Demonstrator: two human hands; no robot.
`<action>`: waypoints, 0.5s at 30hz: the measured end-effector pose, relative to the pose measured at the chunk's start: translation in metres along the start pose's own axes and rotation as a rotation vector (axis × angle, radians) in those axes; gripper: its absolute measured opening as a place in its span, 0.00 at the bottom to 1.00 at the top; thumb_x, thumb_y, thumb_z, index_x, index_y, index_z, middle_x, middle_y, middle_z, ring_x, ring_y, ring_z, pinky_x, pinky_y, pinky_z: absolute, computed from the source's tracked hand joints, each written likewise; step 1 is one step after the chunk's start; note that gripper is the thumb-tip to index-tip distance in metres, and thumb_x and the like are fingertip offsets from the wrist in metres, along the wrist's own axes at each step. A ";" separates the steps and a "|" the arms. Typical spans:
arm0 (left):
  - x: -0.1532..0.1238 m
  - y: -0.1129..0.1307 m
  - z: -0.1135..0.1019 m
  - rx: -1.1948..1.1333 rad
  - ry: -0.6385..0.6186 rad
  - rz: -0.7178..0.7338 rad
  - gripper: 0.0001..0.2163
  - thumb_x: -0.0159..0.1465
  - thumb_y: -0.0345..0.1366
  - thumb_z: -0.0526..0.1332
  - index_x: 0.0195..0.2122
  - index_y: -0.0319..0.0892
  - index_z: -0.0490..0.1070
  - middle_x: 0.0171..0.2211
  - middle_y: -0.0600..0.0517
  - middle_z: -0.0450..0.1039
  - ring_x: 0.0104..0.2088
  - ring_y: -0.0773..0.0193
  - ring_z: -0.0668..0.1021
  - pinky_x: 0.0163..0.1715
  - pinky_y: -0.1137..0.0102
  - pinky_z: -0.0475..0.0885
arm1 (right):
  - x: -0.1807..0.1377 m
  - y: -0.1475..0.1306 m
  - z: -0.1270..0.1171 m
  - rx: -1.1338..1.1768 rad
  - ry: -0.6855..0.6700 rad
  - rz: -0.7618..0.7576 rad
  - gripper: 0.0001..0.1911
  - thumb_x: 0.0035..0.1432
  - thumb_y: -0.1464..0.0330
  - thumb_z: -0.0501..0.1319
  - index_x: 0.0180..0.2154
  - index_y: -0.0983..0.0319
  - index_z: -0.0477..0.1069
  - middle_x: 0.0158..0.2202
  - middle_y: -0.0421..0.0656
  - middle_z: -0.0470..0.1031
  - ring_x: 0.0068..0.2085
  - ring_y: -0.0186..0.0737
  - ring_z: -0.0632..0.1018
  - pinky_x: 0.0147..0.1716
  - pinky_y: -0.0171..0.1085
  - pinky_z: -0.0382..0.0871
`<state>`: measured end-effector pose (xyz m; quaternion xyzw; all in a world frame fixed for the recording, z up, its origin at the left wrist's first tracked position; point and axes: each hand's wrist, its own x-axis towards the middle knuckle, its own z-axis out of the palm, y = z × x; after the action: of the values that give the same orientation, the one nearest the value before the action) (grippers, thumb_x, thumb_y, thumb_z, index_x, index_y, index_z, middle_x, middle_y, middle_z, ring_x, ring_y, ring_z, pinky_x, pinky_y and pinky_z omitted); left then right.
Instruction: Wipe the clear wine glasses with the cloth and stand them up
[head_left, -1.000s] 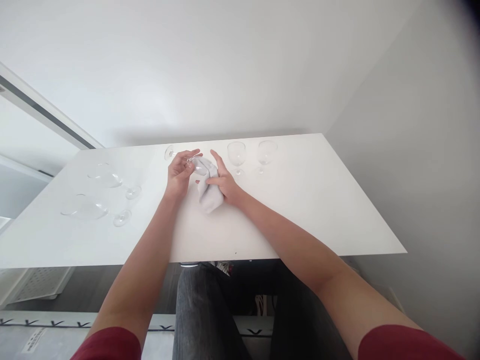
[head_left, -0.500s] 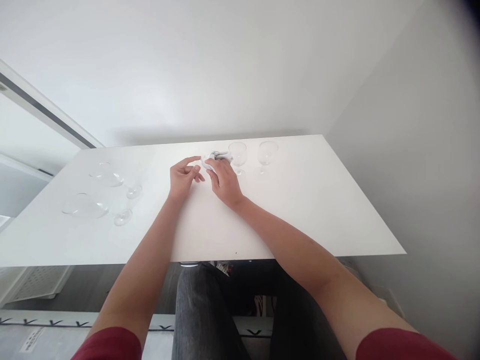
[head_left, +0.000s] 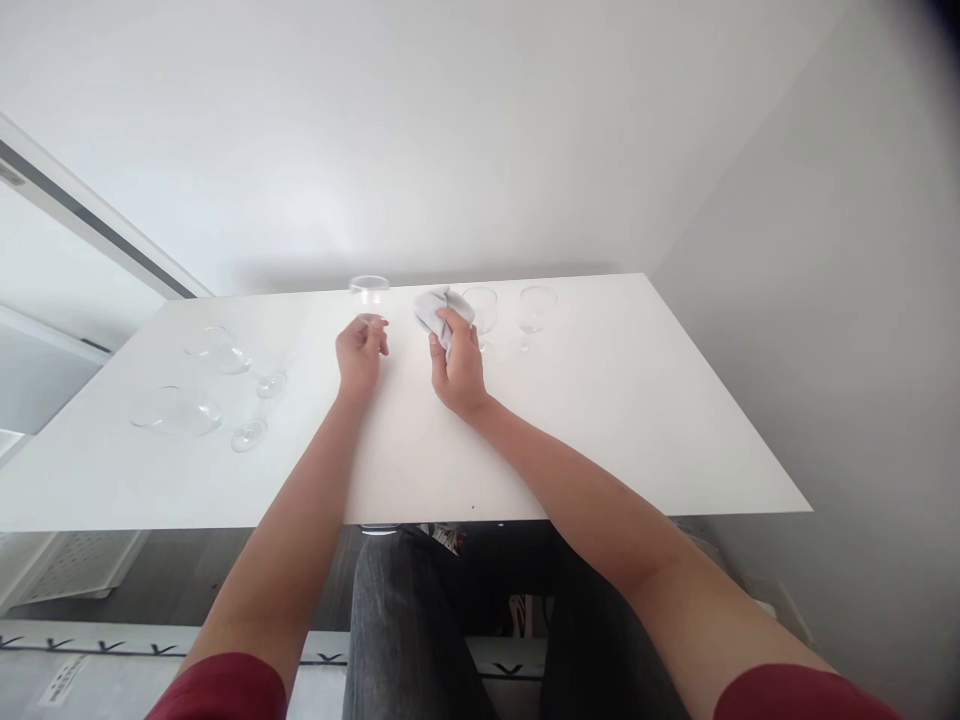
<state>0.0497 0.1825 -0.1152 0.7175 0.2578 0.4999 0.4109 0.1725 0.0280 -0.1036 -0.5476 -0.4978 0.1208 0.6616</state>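
Note:
My left hand (head_left: 361, 350) is closed around the lower part of a clear wine glass (head_left: 370, 292), whose bowl stands upright above the fingers. The stem and foot are mostly hidden by the hand. In my right hand (head_left: 457, 365) is a crumpled light grey cloth (head_left: 441, 308), pinched between thumb and fingers. The cloth hangs apart from the held glass, to its right. Just behind the cloth's right edge stands a second wine glass (head_left: 482, 308), partly covered by cloth and fingers. Another upright wine glass (head_left: 537, 310) is further right.
Two wine glasses lie on their sides at the left of the white table (head_left: 600, 430), one farther back (head_left: 221, 352) and one nearer (head_left: 180, 412). The table's back edge is close to a white wall (head_left: 450, 140). My legs are below the front edge.
The glass bowl has come out from the cloth and now stands upright in my left hand, which has shifted slightly left. The cloth has opened out in my right hand, away from the glass.

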 end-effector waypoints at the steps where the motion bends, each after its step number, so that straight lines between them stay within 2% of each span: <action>1: 0.001 0.001 -0.001 -0.052 0.059 -0.018 0.17 0.69 0.51 0.64 0.30 0.43 0.76 0.24 0.54 0.73 0.21 0.67 0.70 0.25 0.70 0.64 | 0.000 0.000 0.001 0.039 -0.002 0.037 0.21 0.70 0.56 0.53 0.60 0.54 0.57 0.60 0.53 0.66 0.65 0.56 0.66 0.67 0.57 0.57; 2: 0.002 0.003 -0.002 -0.105 0.088 -0.030 0.19 0.69 0.53 0.63 0.29 0.43 0.75 0.22 0.54 0.70 0.20 0.68 0.70 0.23 0.70 0.63 | -0.001 0.000 0.003 0.079 -0.005 0.077 0.20 0.69 0.56 0.55 0.57 0.54 0.56 0.57 0.52 0.67 0.62 0.55 0.69 0.65 0.56 0.61; 4: 0.003 0.007 -0.003 -0.218 0.034 -0.052 0.22 0.67 0.58 0.64 0.30 0.43 0.75 0.19 0.56 0.64 0.18 0.69 0.68 0.22 0.70 0.64 | -0.001 0.001 0.007 0.155 -0.005 0.152 0.14 0.67 0.57 0.57 0.49 0.54 0.57 0.47 0.47 0.68 0.53 0.49 0.72 0.58 0.51 0.68; 6: 0.002 0.012 -0.004 -0.336 -0.122 -0.084 0.26 0.63 0.65 0.63 0.32 0.43 0.77 0.16 0.59 0.58 0.16 0.70 0.64 0.21 0.69 0.65 | 0.001 0.002 0.010 0.236 0.004 0.210 0.13 0.66 0.58 0.59 0.41 0.55 0.55 0.39 0.41 0.64 0.45 0.43 0.72 0.53 0.45 0.70; 8: 0.000 0.015 -0.004 -0.415 -0.280 -0.123 0.30 0.60 0.69 0.62 0.31 0.42 0.78 0.15 0.60 0.54 0.14 0.72 0.61 0.20 0.68 0.66 | 0.004 0.000 0.009 0.374 0.012 0.266 0.16 0.64 0.58 0.60 0.36 0.55 0.53 0.36 0.39 0.61 0.41 0.39 0.71 0.48 0.41 0.72; 11: -0.003 0.017 -0.005 -0.435 -0.406 -0.196 0.29 0.59 0.67 0.65 0.27 0.41 0.76 0.15 0.59 0.54 0.14 0.73 0.60 0.18 0.70 0.63 | 0.008 -0.007 0.003 0.636 -0.018 0.360 0.15 0.65 0.53 0.58 0.39 0.55 0.57 0.37 0.39 0.67 0.42 0.41 0.74 0.44 0.41 0.75; 13: -0.002 0.018 -0.006 -0.441 -0.465 -0.264 0.28 0.60 0.66 0.65 0.26 0.41 0.75 0.16 0.58 0.54 0.14 0.73 0.60 0.15 0.72 0.59 | 0.011 -0.012 -0.003 0.763 -0.087 0.382 0.16 0.67 0.50 0.52 0.44 0.54 0.63 0.43 0.43 0.72 0.47 0.46 0.76 0.45 0.45 0.76; 15: -0.001 0.018 -0.007 -0.467 -0.534 -0.322 0.28 0.61 0.66 0.64 0.27 0.41 0.75 0.16 0.58 0.53 0.14 0.73 0.59 0.13 0.73 0.56 | 0.013 -0.013 -0.007 0.834 -0.160 0.349 0.21 0.67 0.52 0.49 0.52 0.55 0.67 0.51 0.46 0.74 0.53 0.49 0.76 0.50 0.48 0.77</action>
<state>0.0417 0.1742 -0.0992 0.6599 0.1305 0.2700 0.6889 0.1791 0.0279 -0.0849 -0.2993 -0.3563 0.4625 0.7547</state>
